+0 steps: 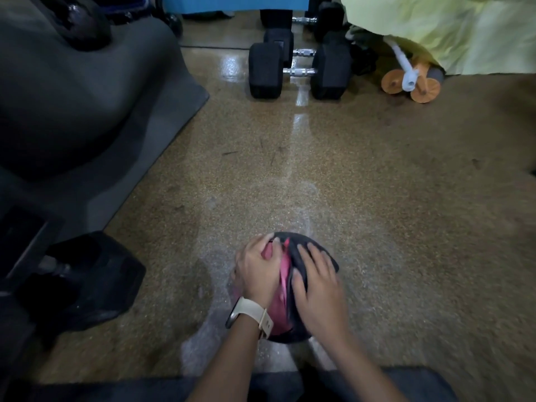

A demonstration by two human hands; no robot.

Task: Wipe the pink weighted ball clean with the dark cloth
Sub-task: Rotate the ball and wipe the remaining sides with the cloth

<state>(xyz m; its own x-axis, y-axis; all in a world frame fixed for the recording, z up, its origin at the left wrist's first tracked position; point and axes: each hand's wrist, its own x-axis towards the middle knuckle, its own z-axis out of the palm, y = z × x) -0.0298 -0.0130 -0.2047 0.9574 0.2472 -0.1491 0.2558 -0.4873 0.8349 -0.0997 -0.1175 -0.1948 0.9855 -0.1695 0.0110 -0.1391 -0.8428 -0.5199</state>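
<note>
Dim indoor light leaves dark, vignetted corners, a white glare streak runs down the speckled brown floor (377, 227) from the far side, and the near right hand (319, 291) is motion-blurred.

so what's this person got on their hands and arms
No gloves, and no sleeves in view on either forearm. Above the left hand sits a watch with a cream strap and a dark case. The right hand has a bare wrist.

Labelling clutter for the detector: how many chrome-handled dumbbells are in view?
3, lined up at top centre: the nearest dumbbell, a second dumbbell right behind it, and a third dumbbell near the top edge. More may be hidden behind.
</note>
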